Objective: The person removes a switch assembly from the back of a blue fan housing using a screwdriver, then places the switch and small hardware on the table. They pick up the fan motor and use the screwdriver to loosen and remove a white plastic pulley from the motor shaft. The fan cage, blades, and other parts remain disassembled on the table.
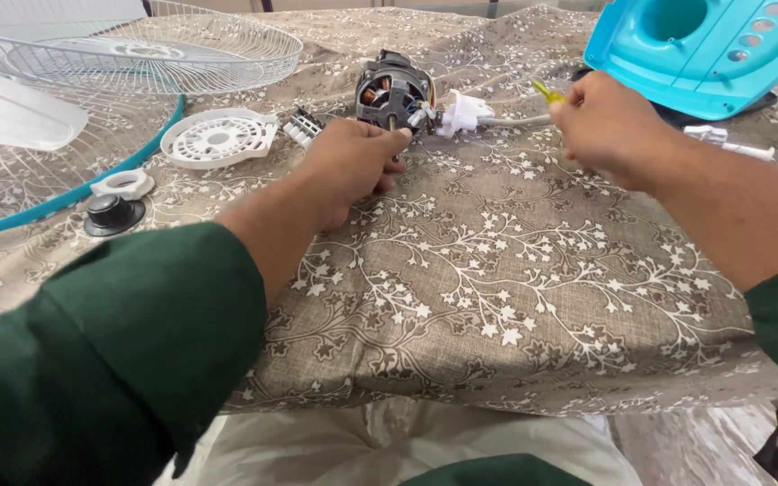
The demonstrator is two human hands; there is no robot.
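1. The left hand [350, 166], in the upper middle of the frame, has its fingers curled and its fingertips pressed against the lower front of the motor [394, 93]. It looks to hold the motor by its shaft end. A firm pinch there would keep the body from rolling on the soft cloth.
2. The right hand [607, 126], in the upper right, is closed into a fist around a tool with a yellow handle [548, 92]. Only the tip of the handle shows above the knuckles; I cannot tell what kind of tip the tool has.
3. The motor sits near the top centre of the frame on the patterned cloth [497, 270], with copper windings showing at its upper left. A white plastic fitting [462, 113] touches its right side, and a pale cable [515, 120] runs from it toward the right hand.
4. To work well here, the tool should probably come in line with the fitting while the left hand braces against the push.
5. Loose parts lie well to the left: a round white vented cover [218, 138], a small ribbed white piece [303, 127], a black knob [113, 214] with a white ring [123, 184] just above it.
6. A wire fan guard [137, 54] fills the upper left; a turquoise base [704, 49] sits in the upper right corner.
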